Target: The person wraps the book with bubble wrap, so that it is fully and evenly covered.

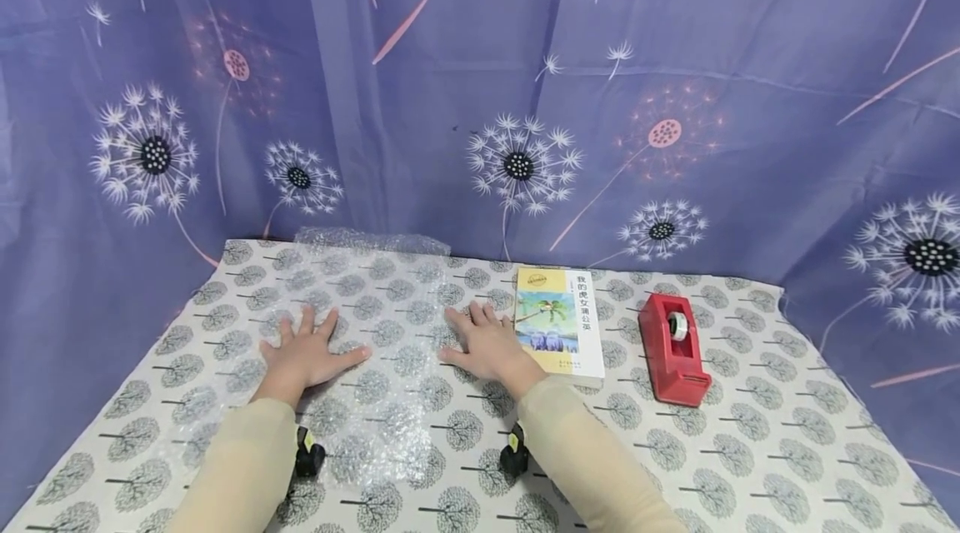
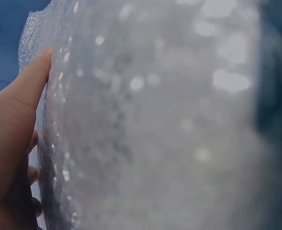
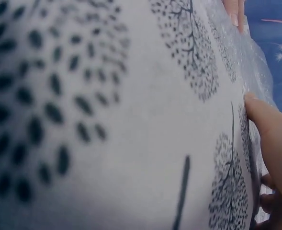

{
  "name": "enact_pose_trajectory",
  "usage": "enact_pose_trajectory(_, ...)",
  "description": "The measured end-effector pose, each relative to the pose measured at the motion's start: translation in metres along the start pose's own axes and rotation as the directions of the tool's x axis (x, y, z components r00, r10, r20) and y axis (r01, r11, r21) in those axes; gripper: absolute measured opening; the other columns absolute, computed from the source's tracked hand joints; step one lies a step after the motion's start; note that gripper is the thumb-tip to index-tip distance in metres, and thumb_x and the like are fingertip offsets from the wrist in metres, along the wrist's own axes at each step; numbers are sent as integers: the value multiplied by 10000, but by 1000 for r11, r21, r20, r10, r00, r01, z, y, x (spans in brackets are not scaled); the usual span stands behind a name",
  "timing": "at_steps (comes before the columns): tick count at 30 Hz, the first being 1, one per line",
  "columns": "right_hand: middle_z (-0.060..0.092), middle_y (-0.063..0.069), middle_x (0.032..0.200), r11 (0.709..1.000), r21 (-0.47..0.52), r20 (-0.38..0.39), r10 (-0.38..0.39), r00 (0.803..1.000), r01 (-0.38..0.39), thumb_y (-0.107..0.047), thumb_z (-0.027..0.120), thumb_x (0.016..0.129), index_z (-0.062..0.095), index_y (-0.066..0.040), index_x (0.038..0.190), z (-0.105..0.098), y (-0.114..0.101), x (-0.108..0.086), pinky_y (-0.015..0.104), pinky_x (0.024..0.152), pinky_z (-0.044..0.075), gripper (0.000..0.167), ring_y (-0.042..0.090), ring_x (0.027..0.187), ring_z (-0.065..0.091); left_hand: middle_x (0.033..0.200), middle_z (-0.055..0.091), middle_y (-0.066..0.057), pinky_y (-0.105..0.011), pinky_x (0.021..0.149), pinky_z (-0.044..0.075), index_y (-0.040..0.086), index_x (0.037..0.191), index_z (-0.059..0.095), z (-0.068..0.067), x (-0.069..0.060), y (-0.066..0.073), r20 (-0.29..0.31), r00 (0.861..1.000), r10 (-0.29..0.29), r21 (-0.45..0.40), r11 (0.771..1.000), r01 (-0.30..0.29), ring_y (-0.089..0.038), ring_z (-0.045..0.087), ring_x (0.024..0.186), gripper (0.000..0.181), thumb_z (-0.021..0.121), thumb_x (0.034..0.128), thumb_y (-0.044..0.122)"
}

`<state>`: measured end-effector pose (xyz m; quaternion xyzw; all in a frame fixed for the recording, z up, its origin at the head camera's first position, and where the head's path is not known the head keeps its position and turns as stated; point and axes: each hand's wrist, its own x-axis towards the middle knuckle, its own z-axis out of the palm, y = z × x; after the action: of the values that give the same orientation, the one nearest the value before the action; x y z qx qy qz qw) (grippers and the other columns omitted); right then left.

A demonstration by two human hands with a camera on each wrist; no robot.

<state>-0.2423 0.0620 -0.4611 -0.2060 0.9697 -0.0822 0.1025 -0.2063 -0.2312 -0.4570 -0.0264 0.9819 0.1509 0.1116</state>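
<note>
Plainly, left grip point(image 1: 307, 354): one hand, fingers spread wide, palm down on the bubble wrap, pinching nothing, left of centre in the frame.
Right grip point(image 1: 491, 341): one hand, fingers apart, nothing held, at the centre of the frame; the fingertips reach the wrap's right edge, though whether they press on it I cannot tell.
Bubble wrap point(image 1: 405, 308): one clear sheet, laid flat from the centre left to the lower left; its far edge turns up at the curtain.
Book point(image 1: 558, 325): one, flat and cover up, just beside the right grip, right of centre; one palm tree and one column of title characters on the cover.
Tape dispenser point(image 1: 681, 371): one, red, right of the book and apart from it, with one tape roll point(image 1: 680, 326) in it.
Sleeves point(image 1: 240, 466): two, cream, entering at the bottom of the frame.
Bench point(image 1: 750, 466): one, covered in tree-print cloth.
Curtain point(image 1: 420, 125): purple, across the top; five white dandelion heads, two pink.
</note>
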Motion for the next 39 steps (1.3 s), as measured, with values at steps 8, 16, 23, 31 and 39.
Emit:
enact_pose_trajectory(8, 69, -46, 1608, 999, 12, 23, -30, 999, 30, -679, 322, 907, 212, -419, 1484, 3, -3, -3, 696, 1112, 79, 642, 318, 1474, 61, 1555, -91, -255, -802, 948, -131, 167, 1529, 100, 2, 1, 5, -2, 1000, 15, -23, 1000, -15, -579, -165, 1348, 1082, 403, 741, 844)
enact_pose_trajectory(16, 159, -15, 1596, 989, -64, -3, -130, 991, 130, -737, 380, 851, 252, -205, 1506, 3, -12, -2, 552, 1180, 134, 854, 284, 1467, 145, 1558, -90, -256, -797, 944, -155, 161, 1529, 109, 3, 4, 0, -36, 999, 31, -68, 997, -33, -576, -159, 1352, 1079, 460, 744, 813)
enact_pose_trajectory(23, 210, -15, 1582, 988, -78, 0, -130, 991, 130, -756, 379, 835, 273, -200, 1498, 4, -20, -2, 548, 1180, 135, 872, 276, 1459, 182, 1527, -90, -329, -772, 993, -116, 94, 1526, 74, -2, -11, -11, -121, 992, 44, -111, 992, -57, -593, -105, 1352, 1102, 500, 765, 769)
enact_pose_trajectory(31, 200, -22, 1585, 991, -91, -11, -99, 995, 97, -776, 365, 820, 276, -208, 1497, 4, -20, -1, 557, 1172, 152, 889, 270, 1461, 178, 1453, -140, -426, -845, 923, -11, -17, 1495, 90, -12, -43, 5, 61, 987, -149, -71, 986, 153, -707, -92, 1255, 1279, 530, 655, 842)
enact_pose_trajectory(39, 227, -12, 1577, 987, -118, -27, -113, 993, 109, -774, 358, 823, 295, -205, 1488, 5, -19, -1, 561, 1160, 188, 878, 281, 1452, 208, 1455, -124, -429, -854, 916, 33, 3, 1501, 55, -12, -46, 6, 110, 981, -162, -104, 979, 173, -716, -69, 1249, 1289, 542, 649, 838)
